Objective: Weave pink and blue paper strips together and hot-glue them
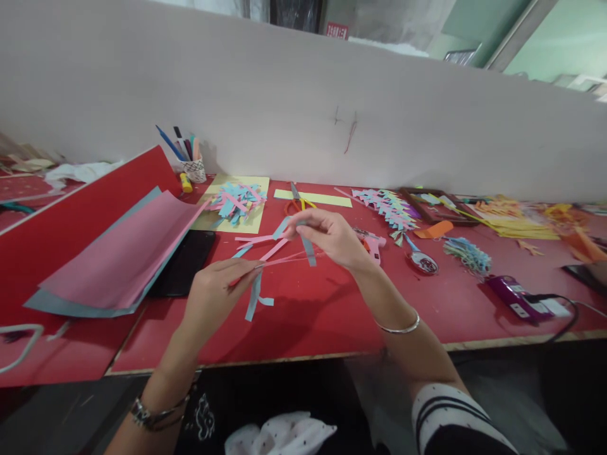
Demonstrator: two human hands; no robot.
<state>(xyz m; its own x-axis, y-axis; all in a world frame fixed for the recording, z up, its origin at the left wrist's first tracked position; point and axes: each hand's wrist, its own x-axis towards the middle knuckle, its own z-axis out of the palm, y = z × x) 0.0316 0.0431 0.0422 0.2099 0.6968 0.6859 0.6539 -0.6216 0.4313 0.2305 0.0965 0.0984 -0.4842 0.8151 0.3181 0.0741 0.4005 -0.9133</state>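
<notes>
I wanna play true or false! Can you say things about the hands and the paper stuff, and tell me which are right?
1. The left hand holds a pink paper strip. True.
2. The pen cup stands at the table's right end. False: the pen cup stands toward the left.
3. The right hand pinches a light blue paper strip. True.
4. The heap of paper scraps lies on red paper. False: the heap lies on a pale yellow sheet.
5. Neither hand holds the scissors. True.
6. The big pink sheet is under the blue sheet. False: the pink sheet is on top.
</notes>
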